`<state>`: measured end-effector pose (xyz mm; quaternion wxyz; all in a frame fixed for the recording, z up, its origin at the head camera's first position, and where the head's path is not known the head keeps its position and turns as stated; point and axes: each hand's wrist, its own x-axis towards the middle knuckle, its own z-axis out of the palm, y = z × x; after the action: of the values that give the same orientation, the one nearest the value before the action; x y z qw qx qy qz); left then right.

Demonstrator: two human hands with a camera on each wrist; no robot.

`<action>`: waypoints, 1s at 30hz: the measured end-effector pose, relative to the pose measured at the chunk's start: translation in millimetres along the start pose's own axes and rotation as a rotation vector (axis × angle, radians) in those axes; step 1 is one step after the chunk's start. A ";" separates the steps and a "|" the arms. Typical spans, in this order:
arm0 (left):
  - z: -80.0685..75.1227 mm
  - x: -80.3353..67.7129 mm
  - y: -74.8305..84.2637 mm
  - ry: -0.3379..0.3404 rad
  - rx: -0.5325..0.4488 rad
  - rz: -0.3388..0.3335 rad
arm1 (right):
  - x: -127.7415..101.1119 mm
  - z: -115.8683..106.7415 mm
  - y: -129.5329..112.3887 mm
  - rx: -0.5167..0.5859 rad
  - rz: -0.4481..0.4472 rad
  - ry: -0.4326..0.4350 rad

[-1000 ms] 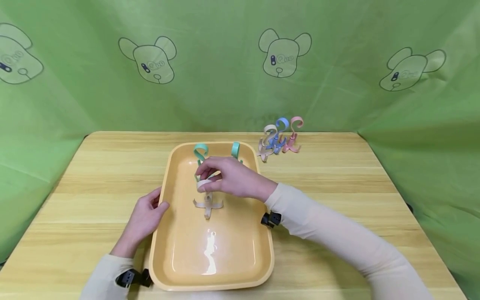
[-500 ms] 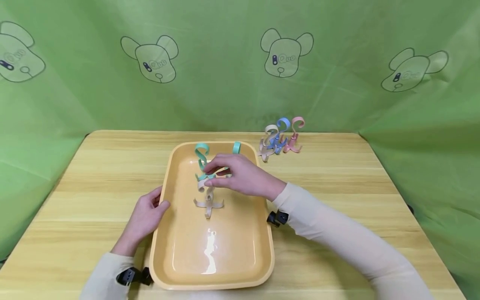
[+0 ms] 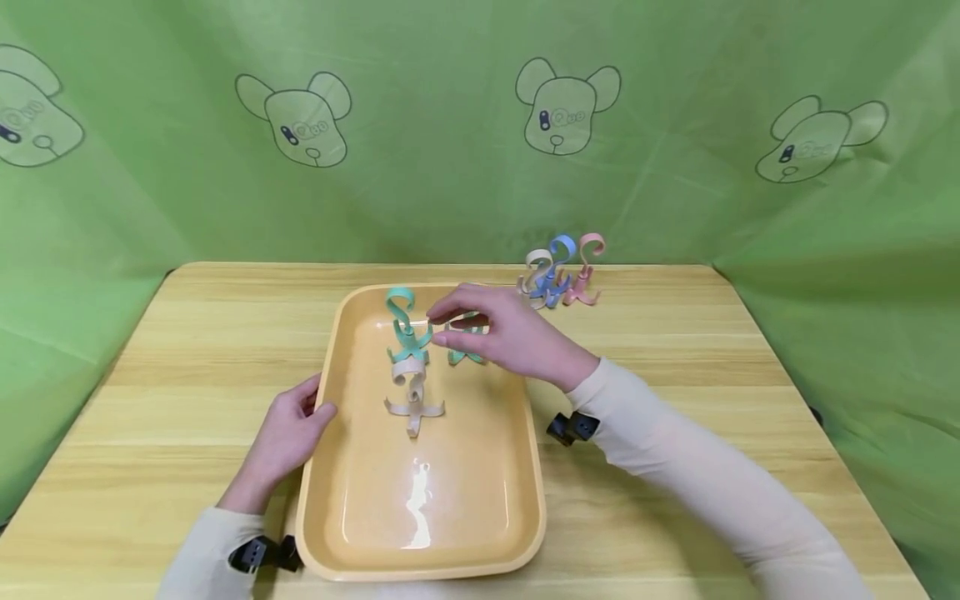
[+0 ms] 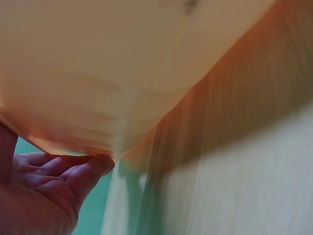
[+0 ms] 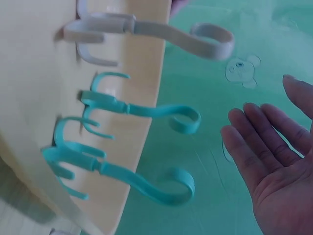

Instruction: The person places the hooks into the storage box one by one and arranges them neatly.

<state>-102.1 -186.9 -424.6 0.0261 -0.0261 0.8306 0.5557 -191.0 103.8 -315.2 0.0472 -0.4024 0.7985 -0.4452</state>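
My left hand (image 3: 291, 429) holds a peach plastic tray (image 3: 480, 500) by its left edge, thumb over the rim. In the left wrist view, fingers (image 4: 85, 176) meet the tray's edge. Inside the tray, a beige rotating hanger hook (image 3: 414, 409) with several curved prongs stands upright near the middle. Behind it are two green hanger hooks, one at left (image 3: 409, 343) and one at right (image 3: 467, 357), the latter partly hidden. My right hand (image 3: 517, 333) hovers over the tray's back right, fingers relaxed and empty; the right wrist view shows its bare palm (image 5: 288, 191) apart from the hooks.
Behind the tray's back right corner stand a beige hook (image 3: 537, 265), a blue hook (image 3: 552, 287) and a pink hook (image 3: 581, 289), close together on the wooden table (image 3: 675, 350). A green printed curtain (image 3: 435, 150) encloses the table's back and sides.
My right hand has let go of the beige hook in the tray and moved back and to the right. The left hand stays on the tray's edge.
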 end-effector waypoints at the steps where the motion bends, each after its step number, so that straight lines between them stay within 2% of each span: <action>1: -0.4 0.0 0.0 0.001 0.002 -0.001 | -0.3 -3.1 -0.1 0.009 0.008 0.008; 9: -0.7 0.3 0.4 -0.013 -0.021 -0.003 | -7.6 -27.8 1.7 0.064 0.043 0.125; 12: -0.5 0.2 0.5 -0.015 -0.017 -0.005 | -10.9 -35.9 6.2 0.064 0.081 0.171; 17: -0.8 0.3 0.4 -0.013 -0.008 0.000 | -15.2 -47.2 19.4 0.045 0.147 0.250; 23: -1.1 -0.5 0.1 -0.011 0.000 0.008 | -17.6 -58.5 37.0 0.042 0.184 0.351; 30: -0.5 0.3 0.5 -0.005 -0.005 0.004 | -18.1 -69.6 56.6 0.009 0.216 0.425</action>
<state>-102.4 -187.1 -424.0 0.0270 -0.0230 0.8291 0.5580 -243.0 178.9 -321.0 -0.0729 -0.2117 0.8270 -0.5157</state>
